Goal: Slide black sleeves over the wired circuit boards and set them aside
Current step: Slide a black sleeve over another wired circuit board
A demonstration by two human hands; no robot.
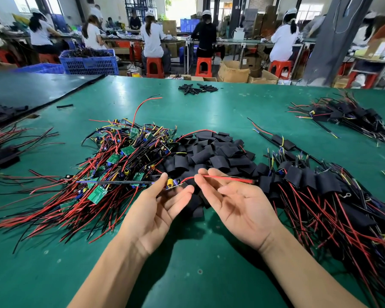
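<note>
- The board (175,185) was small and we saw it nearly edge-on. A yellow coil (169,182) and a blue capacitor (176,181) stood on it.
- A red wire (227,178) ran off the board to the right, and dark leads (113,182) ran off to the left.
- Our left hand (158,205) lay palm up above the table (209,263) and pinched the board between the thumb and the fingertips.
- Our right hand (242,201) lay palm up just beside it. It pinched the wire between thumb and forefinger close to the board, with the other fingers relaxed and half spread.
- Beyond that pinch the wire stretched on to the right, past the fingertips.
- The board sat at the tips of the left hand's fingers, between the two hands. It was over the near edge of the sleeves (209,152), a heap of short, flat black tubes in the middle of the table.
- Left of the sleeves lay the bare boards (120,156), green and tangled in red and black wires.
- Right of our right hand lay the sleeved boards (316,183), each wrapped in black, with their wires trailing towards us.
- A further bunch (347,116) of the same kind lay well apart at the far right of the table.
</note>
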